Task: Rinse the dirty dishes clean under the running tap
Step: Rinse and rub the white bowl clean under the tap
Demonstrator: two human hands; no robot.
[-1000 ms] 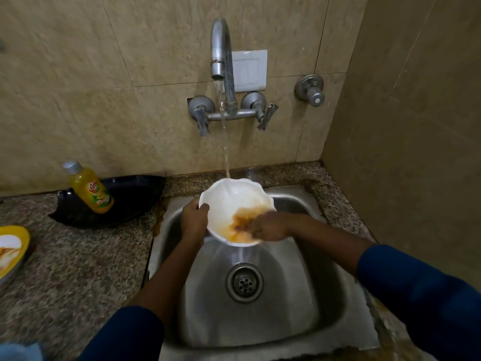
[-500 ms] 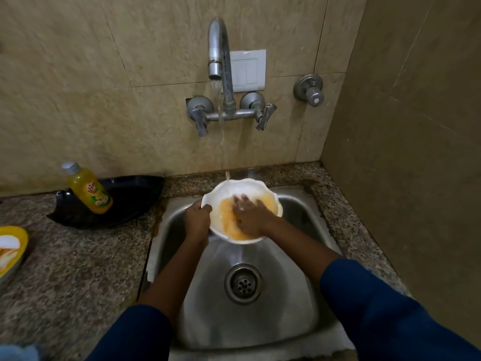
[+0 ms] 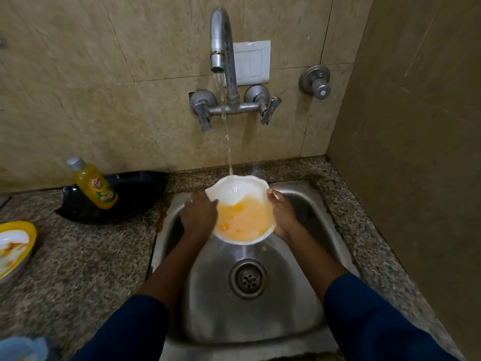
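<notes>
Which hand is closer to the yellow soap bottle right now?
Left. The left hand grips the white bowl at its left rim, toward the soap bottle; the right hand grips the opposite rim, farther away.

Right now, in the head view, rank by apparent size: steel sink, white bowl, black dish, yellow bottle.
Largest: stainless steel sink.
Next, black leaf-shaped dish and white scalloped bowl, too alike to rank.
Smallest: yellow plastic soap bottle.
</notes>
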